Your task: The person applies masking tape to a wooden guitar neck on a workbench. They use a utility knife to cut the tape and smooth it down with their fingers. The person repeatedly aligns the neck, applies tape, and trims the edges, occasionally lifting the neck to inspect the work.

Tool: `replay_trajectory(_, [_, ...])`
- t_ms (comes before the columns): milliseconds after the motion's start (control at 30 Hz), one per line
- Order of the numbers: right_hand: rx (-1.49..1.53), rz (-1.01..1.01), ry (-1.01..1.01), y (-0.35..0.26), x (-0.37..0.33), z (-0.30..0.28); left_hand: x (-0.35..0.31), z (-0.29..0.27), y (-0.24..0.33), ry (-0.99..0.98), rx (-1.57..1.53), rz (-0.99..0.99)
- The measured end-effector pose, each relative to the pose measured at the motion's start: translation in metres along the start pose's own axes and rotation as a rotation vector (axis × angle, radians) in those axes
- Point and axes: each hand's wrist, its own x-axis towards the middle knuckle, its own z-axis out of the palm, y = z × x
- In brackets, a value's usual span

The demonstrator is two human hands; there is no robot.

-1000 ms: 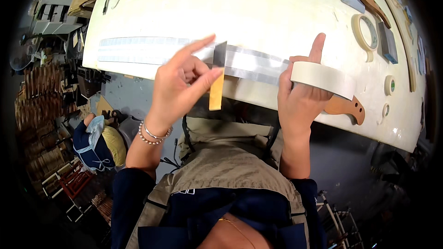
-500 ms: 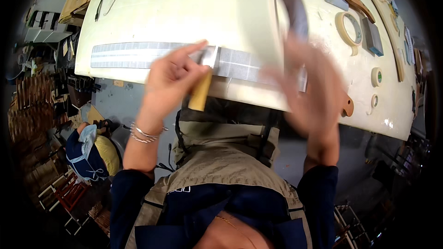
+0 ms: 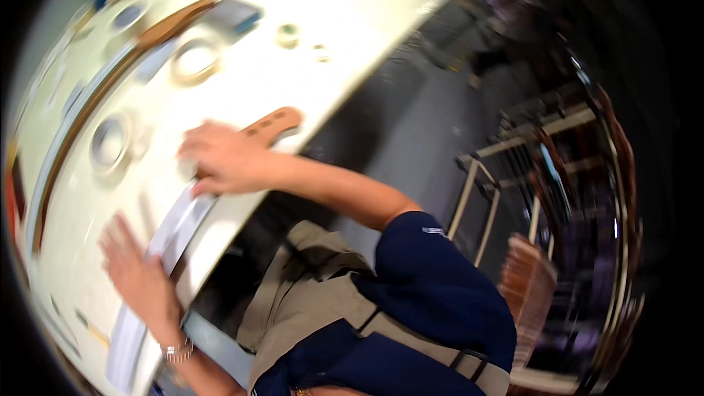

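Note:
A guitar neck lies along the table's near edge, its long face a grey-silver strip [image 3: 180, 227] with a brown headstock [image 3: 273, 125] showing dark holes. My right hand [image 3: 229, 161] has its fingers bent around the neck beside the headstock; the grip is blurred. Over the strip's middle, my left hand [image 3: 139, 279] is open, fingers spread, its palm side near or on the strip. A wide roll of tape [image 3: 110, 145] rests on the table beyond my hands. Close to the strip's lower left end lies a thin tool with a yellow handle [image 3: 95, 334].
Other tape rolls [image 3: 195, 61], a small green-centred roll [image 3: 288, 34] and a grey block [image 3: 235, 15] sit farther up the pale table [image 3: 352, 66]. A long brown wooden piece [image 3: 176, 22] lies behind. Racks [image 3: 484, 205] stand on the floor at right.
The view has swung right. The large tape roll has left my right hand and is on the table; that hand is now at the neck. My left hand has released the yellow-handled tool and opened.

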Motion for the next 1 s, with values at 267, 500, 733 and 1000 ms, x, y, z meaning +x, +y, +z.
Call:
replay_trajectory(267, [-0.082,-0.374,-0.074,0.005,0.004,-0.002,-0.052,0.01,-0.132,0.179,0.016,0.086])
replay_trajectory(500, [-0.283,-0.253,0.06,-0.002,-0.017,-0.009,-0.18,-0.003,-0.224,0.796,-0.709,-0.773])
replay_trajectory(733, [-0.493,-0.316,0.301,-0.106,-0.041,-0.066,-0.142,-0.042,-0.026,0.552,-2.256,-0.799])
replay_trajectory(1000, [-0.089,0.022,0.132,-0.128,-0.142,-0.035,-0.135,0.005,-0.084,0.756,-2.826,-0.274])
